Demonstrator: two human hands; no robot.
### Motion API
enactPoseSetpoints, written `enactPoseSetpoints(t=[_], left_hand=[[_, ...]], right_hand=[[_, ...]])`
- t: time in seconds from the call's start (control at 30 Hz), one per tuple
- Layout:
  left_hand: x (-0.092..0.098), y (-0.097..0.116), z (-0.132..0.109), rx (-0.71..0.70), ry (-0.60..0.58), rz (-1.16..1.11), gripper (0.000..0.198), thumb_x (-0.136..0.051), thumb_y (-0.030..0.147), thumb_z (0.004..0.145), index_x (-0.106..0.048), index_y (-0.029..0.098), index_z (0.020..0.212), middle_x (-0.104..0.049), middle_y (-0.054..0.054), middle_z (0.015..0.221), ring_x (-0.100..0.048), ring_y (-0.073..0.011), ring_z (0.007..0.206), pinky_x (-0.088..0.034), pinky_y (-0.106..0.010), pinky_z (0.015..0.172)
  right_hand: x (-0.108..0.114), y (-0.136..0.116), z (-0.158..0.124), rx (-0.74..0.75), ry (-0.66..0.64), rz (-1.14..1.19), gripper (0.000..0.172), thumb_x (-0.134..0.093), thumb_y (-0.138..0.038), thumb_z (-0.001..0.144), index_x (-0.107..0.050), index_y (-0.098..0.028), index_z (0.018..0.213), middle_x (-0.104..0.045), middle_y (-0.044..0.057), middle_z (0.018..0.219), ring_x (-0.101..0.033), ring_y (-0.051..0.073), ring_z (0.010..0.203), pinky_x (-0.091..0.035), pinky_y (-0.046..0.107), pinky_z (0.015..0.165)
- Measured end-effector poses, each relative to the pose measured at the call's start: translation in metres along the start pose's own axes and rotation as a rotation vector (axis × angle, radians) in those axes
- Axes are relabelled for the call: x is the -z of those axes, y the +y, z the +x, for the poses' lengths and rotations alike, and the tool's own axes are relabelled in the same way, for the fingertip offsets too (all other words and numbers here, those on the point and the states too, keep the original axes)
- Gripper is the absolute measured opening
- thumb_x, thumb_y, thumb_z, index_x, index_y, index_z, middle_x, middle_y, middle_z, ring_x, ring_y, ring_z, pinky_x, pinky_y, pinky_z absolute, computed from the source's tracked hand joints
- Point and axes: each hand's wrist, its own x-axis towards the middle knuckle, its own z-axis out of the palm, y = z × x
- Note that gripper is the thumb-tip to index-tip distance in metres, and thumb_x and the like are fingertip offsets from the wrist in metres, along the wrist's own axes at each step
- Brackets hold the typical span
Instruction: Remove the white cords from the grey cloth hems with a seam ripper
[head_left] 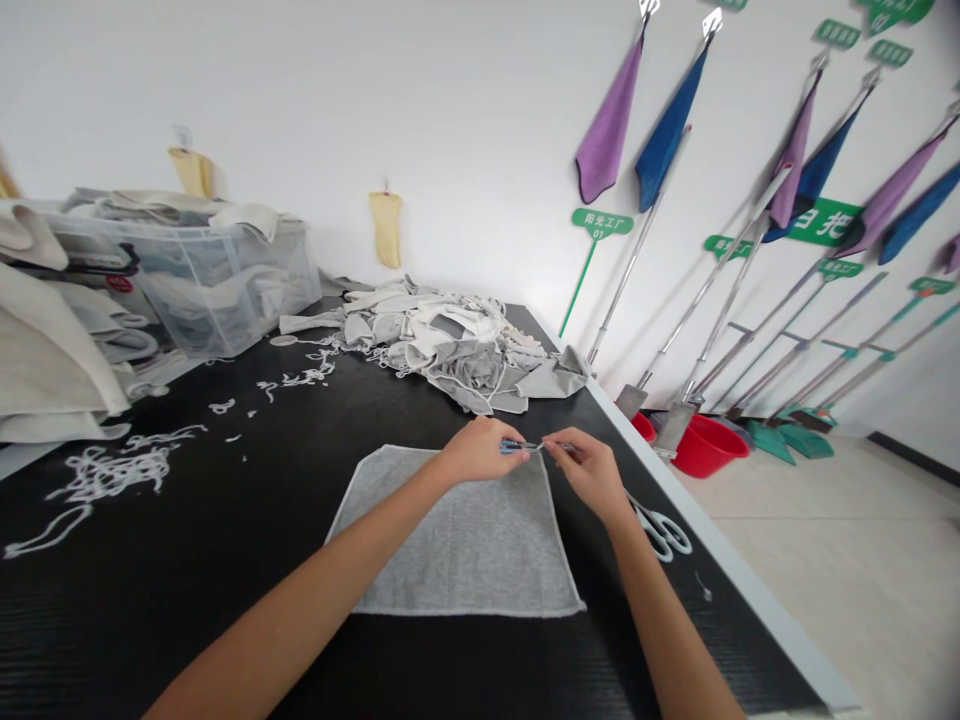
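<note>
One gray cloth (480,560) flat on black table (262,510), left forearm (322,600) covering part. Left hand (484,450) grips blue tool (513,446); right hand (590,467) pinches something tiny near far-right corner, can't resolve what. Scissors (676,534): blades mostly behind right forearm (652,590).

Right wrist (616,508) partly hides scissors (661,530); left forearm (337,580), the cloth (465,545).

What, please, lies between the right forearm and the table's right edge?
The head view shows pale-handled scissors and, nearer the camera, a small scrap of thread, both on the black tabletop.
</note>
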Motion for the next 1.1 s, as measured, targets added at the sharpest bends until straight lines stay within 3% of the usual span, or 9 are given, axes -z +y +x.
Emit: enactPoseSetpoints(t=[0.63,1.1], left_hand=[[-0.010,0.006,0.003,0.004,0.040,-0.023,0.030,-0.062,0.036,0.085,-0.078,0.017,0.103,-0.078,-0.009,0.099,-0.071,-0.0232,0.089,-0.051,-0.029,0.081],[-0.010,0.006,0.005,0.018,0.000,-0.004,0.025,-0.062,0.030,0.084,-0.080,0.017,0.096,-0.079,-0.008,0.089,-0.070,-0.0212,0.079,-0.049,-0.028,0.075]], right_hand=[[0.002,-0.006,0.000,0.044,-0.010,-0.008,0.023,-0.062,-0.040,0.088,-0.073,-0.020,0.087,-0.071,0.008,0.089,-0.066,0.020,0.082,-0.054,0.030,0.068],[0.002,-0.005,0.000,0.029,0.010,-0.017,0.025,-0.062,-0.043,0.088,-0.072,-0.020,0.085,-0.070,0.008,0.087,-0.065,0.021,0.081,-0.053,0.030,0.067]])
